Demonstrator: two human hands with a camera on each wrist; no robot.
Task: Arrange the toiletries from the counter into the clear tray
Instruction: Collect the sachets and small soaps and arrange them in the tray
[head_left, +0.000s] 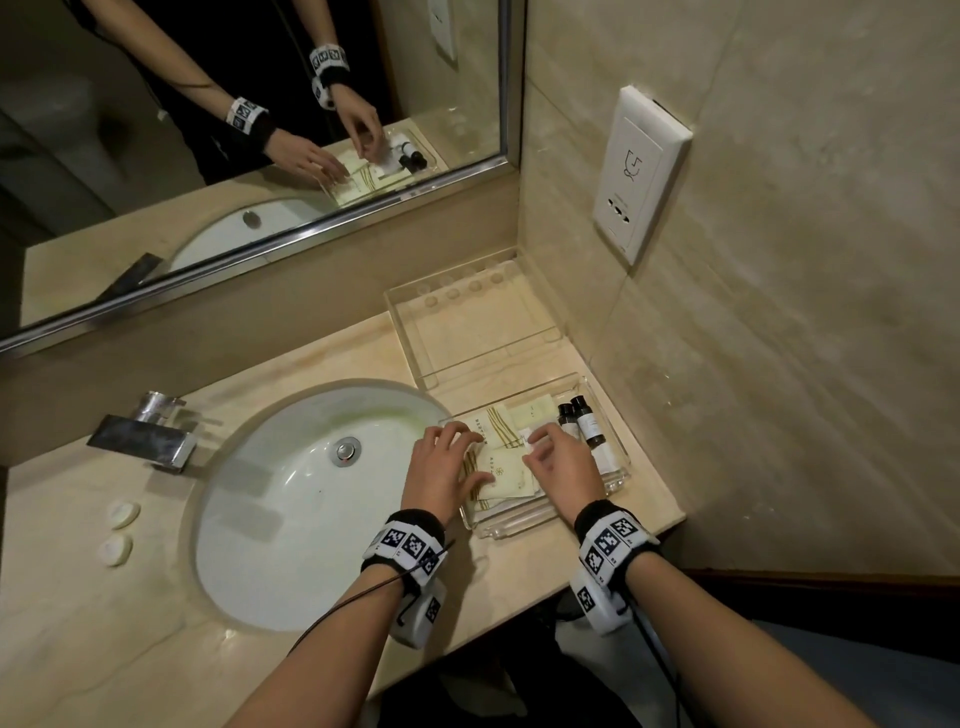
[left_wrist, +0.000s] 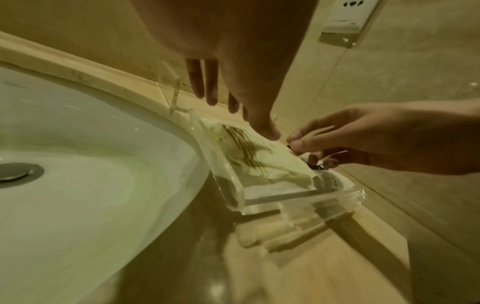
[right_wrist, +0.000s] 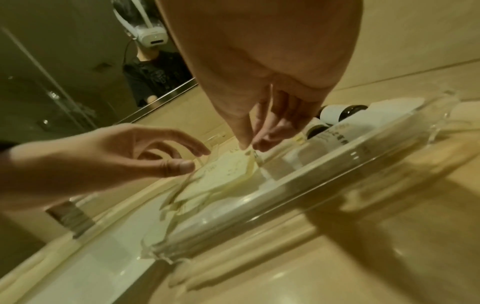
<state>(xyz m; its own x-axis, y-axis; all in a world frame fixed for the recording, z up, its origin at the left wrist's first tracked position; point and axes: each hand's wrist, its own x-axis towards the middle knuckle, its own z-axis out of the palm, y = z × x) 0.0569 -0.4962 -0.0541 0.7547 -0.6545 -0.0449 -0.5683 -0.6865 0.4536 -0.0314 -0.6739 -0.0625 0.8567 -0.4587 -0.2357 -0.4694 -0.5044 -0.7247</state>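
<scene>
The clear tray (head_left: 519, 525) sits on the counter right of the sink. Inside lie several pale paper packets (head_left: 506, 467) with gold stripes, and two dark bottles (head_left: 587, 423) rest along its right side. My left hand (head_left: 462, 452) lies over the tray's left half, its relaxed fingers touching the packets (left_wrist: 259, 164). My right hand (head_left: 537, 447) pinches a small white sachet (head_left: 530, 437) between thumb and forefinger just above the packets (right_wrist: 228, 166), beside the bottles (right_wrist: 337, 113). The pinch (right_wrist: 249, 147) shows in the right wrist view.
A second clear tray (head_left: 415, 343) stands behind, in the corner by the wall. The white sink (head_left: 291, 519) and chrome faucet (head_left: 145, 434) lie to the left. Two white round pieces (head_left: 120, 530) sit on the counter's left. A wall socket (head_left: 639, 171) hangs above.
</scene>
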